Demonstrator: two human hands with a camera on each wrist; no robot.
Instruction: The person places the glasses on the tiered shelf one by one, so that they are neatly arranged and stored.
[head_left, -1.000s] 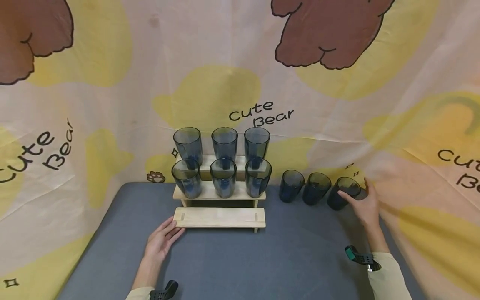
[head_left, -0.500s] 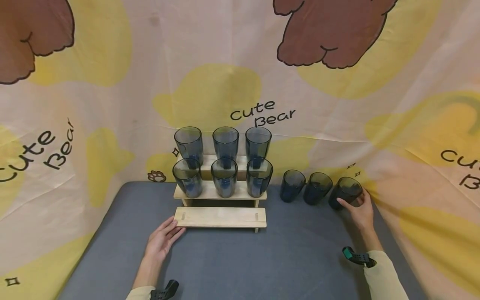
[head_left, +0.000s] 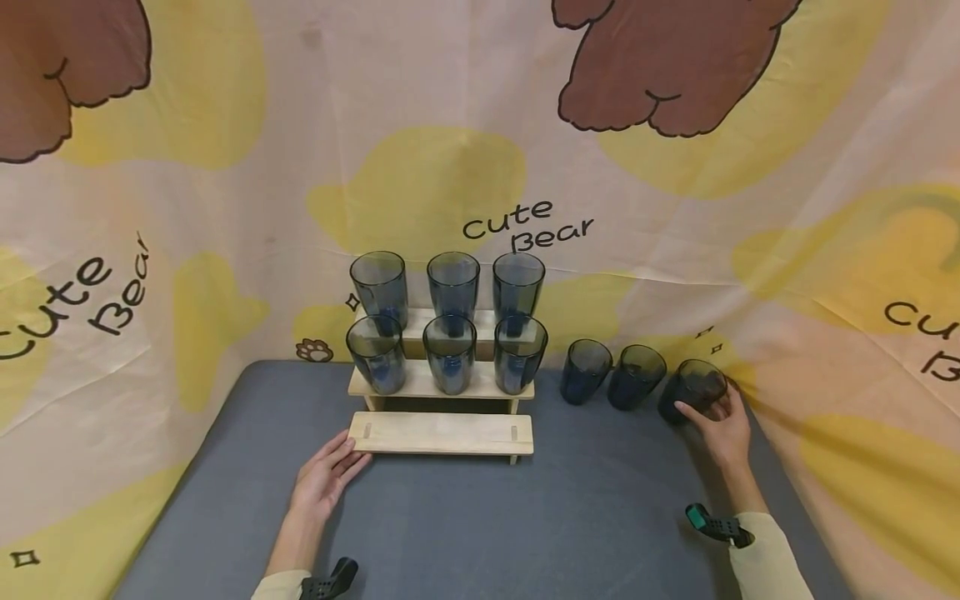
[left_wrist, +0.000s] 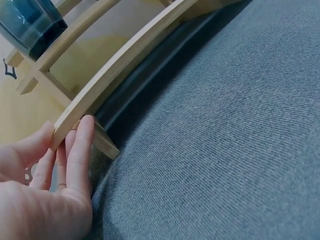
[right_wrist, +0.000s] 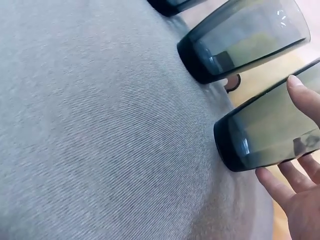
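At the right of the table in the head view, my right hand (head_left: 726, 429) holds a dark, smoky blue drinking glass (head_left: 692, 390), thumb on the near side and fingers round the right. The right wrist view shows this glass (right_wrist: 255, 135) between thumb and fingers, its base close to the cloth. My left hand (head_left: 318, 487) pinches the left end of the lowest step of a pale wooden tiered rack (head_left: 442, 433). Thumb and fingertips meet its edge in the left wrist view. Several matching glasses (head_left: 452, 358) stand upright in two rows on the rack's upper steps.
Two more glasses, one at the left (head_left: 585, 373) and one in the middle (head_left: 636, 379), stand between the rack and the held glass. A grey-blue cloth covers the table (head_left: 525, 533). Behind hangs a printed bear curtain (head_left: 405, 192), close to the rack and glasses.
My right hand has come in from the rightmost glass's side, fingers lower and now round it. That glass sits slightly lower in view. The left hand stays at the rack.
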